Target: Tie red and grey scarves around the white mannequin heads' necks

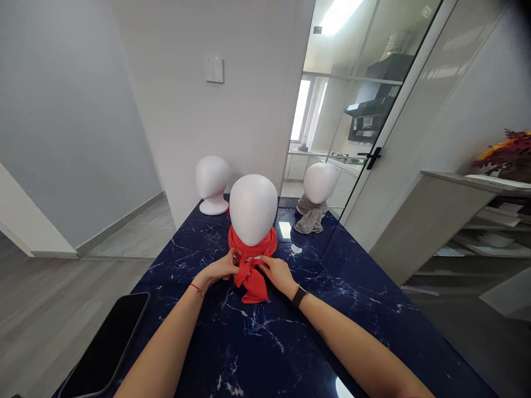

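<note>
Table: dark blue marble-patterned top (269, 342), running away from the camera.
Centre: white foam head (253, 209) wearing a red scarf (250, 270).
Far left: bare foam head (212, 183).
Far right: foam head (320, 182) above a grey scarf (309, 220).
Near left edge: black phone (105, 348), lying flat.

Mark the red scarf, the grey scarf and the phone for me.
red scarf (254, 284): head view, on the hanging tail below the knot.
grey scarf (309, 220): head view, on the folds under the far right foam head.
phone (105, 348): head view, middle of the dark screen.
</note>
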Motion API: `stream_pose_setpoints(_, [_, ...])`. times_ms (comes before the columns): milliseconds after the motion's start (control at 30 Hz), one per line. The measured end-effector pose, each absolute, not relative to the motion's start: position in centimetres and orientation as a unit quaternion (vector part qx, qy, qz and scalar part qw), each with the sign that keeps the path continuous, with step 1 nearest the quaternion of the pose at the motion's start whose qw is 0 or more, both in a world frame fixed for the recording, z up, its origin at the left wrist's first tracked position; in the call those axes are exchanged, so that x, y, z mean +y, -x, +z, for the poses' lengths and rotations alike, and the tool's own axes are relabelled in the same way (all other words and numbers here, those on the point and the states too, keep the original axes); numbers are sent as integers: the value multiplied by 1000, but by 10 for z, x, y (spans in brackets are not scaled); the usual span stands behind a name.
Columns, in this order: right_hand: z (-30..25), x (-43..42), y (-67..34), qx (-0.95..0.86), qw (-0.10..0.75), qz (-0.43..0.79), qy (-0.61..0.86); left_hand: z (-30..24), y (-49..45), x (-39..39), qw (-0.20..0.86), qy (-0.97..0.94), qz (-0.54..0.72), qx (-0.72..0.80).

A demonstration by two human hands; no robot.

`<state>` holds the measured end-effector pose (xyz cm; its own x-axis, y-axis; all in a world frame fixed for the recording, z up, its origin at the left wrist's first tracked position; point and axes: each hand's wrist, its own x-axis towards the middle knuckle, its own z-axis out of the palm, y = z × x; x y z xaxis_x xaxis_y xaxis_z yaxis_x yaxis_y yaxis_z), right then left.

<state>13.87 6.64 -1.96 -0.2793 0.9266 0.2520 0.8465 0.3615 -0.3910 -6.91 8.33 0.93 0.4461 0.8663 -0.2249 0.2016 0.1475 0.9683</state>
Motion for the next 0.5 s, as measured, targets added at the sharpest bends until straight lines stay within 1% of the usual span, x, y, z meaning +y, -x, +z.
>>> stream_pose_setpoints(100, [-22,68,-140,-792,235,94,556,4,67,90,578,-595,303,469])
stream_pose_setpoints(267, [-21,68,-140,-792,264,99,542,-17,64,109,463,-610,422,484])
stream_pose_setpoints(500, [-19,66,-140,-771,324,95,539,-27,72,116,374,-568,495,541])
